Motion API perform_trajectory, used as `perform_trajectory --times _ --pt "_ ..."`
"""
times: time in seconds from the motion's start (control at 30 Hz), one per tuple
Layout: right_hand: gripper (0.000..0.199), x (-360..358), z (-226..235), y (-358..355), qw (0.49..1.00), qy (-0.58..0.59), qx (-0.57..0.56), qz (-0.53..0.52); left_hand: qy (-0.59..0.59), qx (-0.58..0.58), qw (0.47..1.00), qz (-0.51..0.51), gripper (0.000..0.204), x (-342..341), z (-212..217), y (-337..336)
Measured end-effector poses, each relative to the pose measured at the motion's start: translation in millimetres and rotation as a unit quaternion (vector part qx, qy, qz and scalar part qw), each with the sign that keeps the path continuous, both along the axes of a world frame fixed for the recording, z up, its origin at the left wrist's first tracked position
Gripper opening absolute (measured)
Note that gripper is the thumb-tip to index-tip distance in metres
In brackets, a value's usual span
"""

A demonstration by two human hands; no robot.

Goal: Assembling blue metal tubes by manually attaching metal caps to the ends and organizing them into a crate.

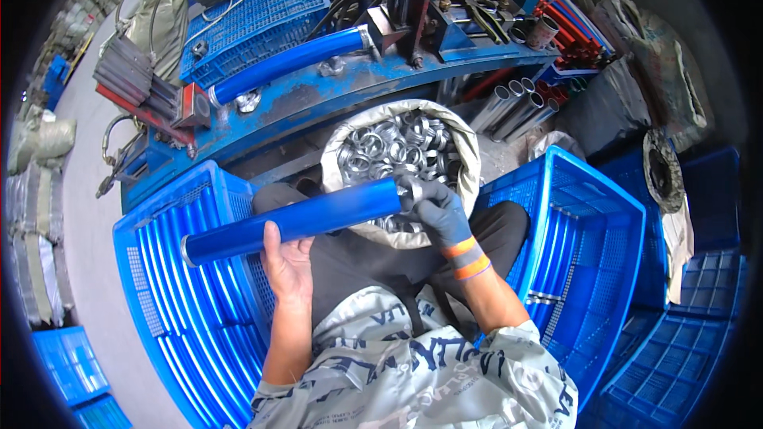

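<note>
A long shiny blue tube [334, 213] lies slantwise over my lap, its right end a little higher in the picture. My bare left hand [286, 264] holds it from below near the middle, thumb up along the near side. At the tube's right end, my right hand [442, 210], in a grey glove with an orange-banded cuff, is closed around a silver metal ring [408, 193]. Whether the ring is seated on the tube is hard to see. A silver rim shows at the tube's left end. Behind it stands a pale sack [470, 143] full of similar rings.
Blue crates flank me: the left one [127, 230] holds several blue tubes, the right one [612, 214] holds some too. Ahead runs a blue workbench [290, 103] with another blue tube [290, 65] on it. Bare metal tubes [509, 105] stand beyond the sack.
</note>
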State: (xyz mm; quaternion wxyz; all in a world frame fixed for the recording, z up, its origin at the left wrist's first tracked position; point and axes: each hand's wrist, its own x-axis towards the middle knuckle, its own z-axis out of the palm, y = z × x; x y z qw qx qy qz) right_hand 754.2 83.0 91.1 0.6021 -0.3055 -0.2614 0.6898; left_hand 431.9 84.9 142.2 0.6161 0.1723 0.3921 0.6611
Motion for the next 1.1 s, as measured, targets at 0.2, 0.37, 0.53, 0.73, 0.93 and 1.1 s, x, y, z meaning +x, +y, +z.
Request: perform_trajectory --times 0.2,0.37,0.53,0.73,0.93,1.1 --pt "0.077 -11.8 37.2 8.9 0.962 -0.261 0.079 -0.016 0.011 0.038 0.999 0.026 0.058 -8.2 14.9 -2.3" --pt "0.09 -6.0 47.4 15.6 0.926 -0.357 0.116 0.037 0.015 0.045 0.999 0.022 0.057 -14.0 20.2 -0.3" --pt "0.102 -13.8 45.4 17.0 0.967 -0.208 0.15 0.007 0.03 0.042 0.998 0.03 0.053 -15.8 15.5 0.9" --pt "0.099 -20.5 44.9 16.5 0.983 -0.148 0.109 0.023 0.037 0.048 0.998 0.033 0.048 -15.5 14.3 -4.6" --pt "0.094 -24.7 48.3 17.2 0.982 -0.173 0.071 0.029 0.026 0.044 0.998 0.035 0.052 -18.9 4.0 0.4" --pt "0.089 -25.9 63.5 37.6 0.985 -0.159 0.016 0.072 0.032 0.059 0.997 0.036 0.055 -21.5 -1.1 17.3"
